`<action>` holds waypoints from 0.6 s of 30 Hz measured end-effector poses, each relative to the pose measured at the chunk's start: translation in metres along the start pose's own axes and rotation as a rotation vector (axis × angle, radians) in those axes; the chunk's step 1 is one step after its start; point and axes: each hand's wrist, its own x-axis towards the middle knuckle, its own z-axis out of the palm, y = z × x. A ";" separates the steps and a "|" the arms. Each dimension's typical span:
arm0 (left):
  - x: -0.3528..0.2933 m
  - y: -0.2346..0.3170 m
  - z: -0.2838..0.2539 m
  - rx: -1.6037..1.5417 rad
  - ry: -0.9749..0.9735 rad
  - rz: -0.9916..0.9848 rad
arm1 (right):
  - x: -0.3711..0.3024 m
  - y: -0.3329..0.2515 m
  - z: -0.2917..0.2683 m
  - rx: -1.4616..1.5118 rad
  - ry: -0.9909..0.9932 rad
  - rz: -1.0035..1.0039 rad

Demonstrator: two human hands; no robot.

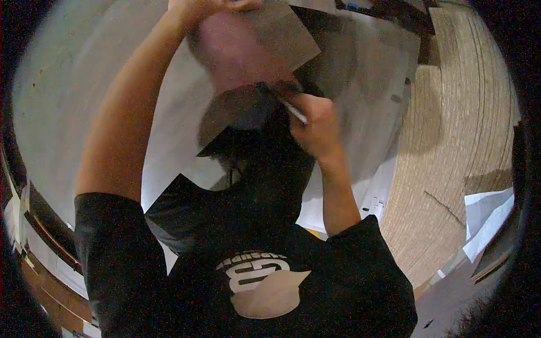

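Your right hand [316, 121] is closed around a slim tool [297, 112], with the thumb side turned toward the upper left. The pale handle comes out of your grip, and the dark end points to the upper left, over a flat brown piece [293, 35]. This flat brown piece lies in front of you, on the upper part of a grey sheet [369, 59], well apart from the right edge of this sheet. One corner of the piece points to that right edge, and a reddish patch [236, 48] shows on its surface, with a darker part nearer to you.

Your left arm reaches far forward, along the left of the piece, and your left hand [222, 5] is above the far part of it. The top border of the view cuts this hand, so I cannot tell whether it grasps something or only presses there.

Near the right edge of the grey sheet there is a small dark slot [397, 98]. Beyond this edge runs a wood-grain surface [456, 112], and a folded white paper [486, 218] lies at its lower right corner. You wear a black shirt [186, 293] with a pale print on the chest.
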 end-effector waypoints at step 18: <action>0.000 -0.003 0.010 -0.040 0.117 0.114 | 0.013 -0.017 -0.008 -0.018 -0.179 0.078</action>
